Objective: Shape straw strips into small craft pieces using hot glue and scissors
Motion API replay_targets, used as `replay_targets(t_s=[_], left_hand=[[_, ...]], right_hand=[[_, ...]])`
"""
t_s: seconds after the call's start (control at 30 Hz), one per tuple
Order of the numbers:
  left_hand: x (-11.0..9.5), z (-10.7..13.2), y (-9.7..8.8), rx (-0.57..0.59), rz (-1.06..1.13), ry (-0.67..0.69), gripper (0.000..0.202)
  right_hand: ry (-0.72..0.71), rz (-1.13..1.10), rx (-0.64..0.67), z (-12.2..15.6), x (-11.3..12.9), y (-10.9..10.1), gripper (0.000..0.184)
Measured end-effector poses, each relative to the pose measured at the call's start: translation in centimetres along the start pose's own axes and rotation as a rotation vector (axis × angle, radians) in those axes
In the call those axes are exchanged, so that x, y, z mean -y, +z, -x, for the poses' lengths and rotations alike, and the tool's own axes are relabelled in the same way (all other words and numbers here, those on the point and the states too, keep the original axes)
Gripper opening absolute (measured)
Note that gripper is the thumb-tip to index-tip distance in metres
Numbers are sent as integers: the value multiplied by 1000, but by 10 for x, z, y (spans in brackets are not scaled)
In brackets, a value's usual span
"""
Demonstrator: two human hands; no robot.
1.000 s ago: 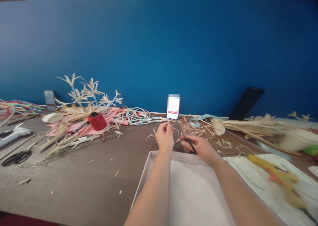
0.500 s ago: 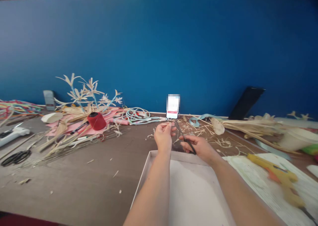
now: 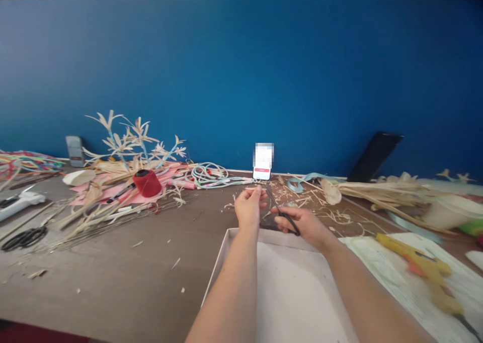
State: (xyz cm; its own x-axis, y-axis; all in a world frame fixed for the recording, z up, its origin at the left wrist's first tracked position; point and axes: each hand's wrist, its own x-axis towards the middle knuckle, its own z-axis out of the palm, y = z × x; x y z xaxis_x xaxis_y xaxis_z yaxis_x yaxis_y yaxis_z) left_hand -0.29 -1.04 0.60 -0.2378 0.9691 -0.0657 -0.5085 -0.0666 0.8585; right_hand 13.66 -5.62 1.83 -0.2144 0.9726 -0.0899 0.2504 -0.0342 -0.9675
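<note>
My right hand (image 3: 300, 222) is closed round the black handles of a pair of scissors (image 3: 289, 222), whose blades point up and left towards my other hand. The fingers of my left hand (image 3: 249, 206) are pinched together; whatever they hold is too small to make out. Both hands are above the far edge of a white shallow box (image 3: 302, 282), with my forearms reaching across it. Just beyond the fingers a phone (image 3: 262, 162) with a lit screen leans against the blue panel. Pale cut scraps (image 3: 298, 198) are scattered behind the scissors.
On the left lie a red thread spool (image 3: 147, 183), pale fibre flowers (image 3: 141, 134), thin wires and black-handled scissors (image 3: 24, 238). A coiled light-blue cable (image 3: 209, 174) rests near the blue panel (image 3: 226, 81). To the right, a yellow glue gun (image 3: 418, 267) lies on a white cloth (image 3: 381, 272).
The scissors in my right hand have turned slightly and their handles look further apart. My left hand has hardly moved.
</note>
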Motion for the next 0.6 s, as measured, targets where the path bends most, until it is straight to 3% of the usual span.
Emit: replay_targets(t_s=[0.6], left_hand=[[0,0,-1,13,-111,17,26]], right_hand=[[18,25,-4,2,6,2,55]])
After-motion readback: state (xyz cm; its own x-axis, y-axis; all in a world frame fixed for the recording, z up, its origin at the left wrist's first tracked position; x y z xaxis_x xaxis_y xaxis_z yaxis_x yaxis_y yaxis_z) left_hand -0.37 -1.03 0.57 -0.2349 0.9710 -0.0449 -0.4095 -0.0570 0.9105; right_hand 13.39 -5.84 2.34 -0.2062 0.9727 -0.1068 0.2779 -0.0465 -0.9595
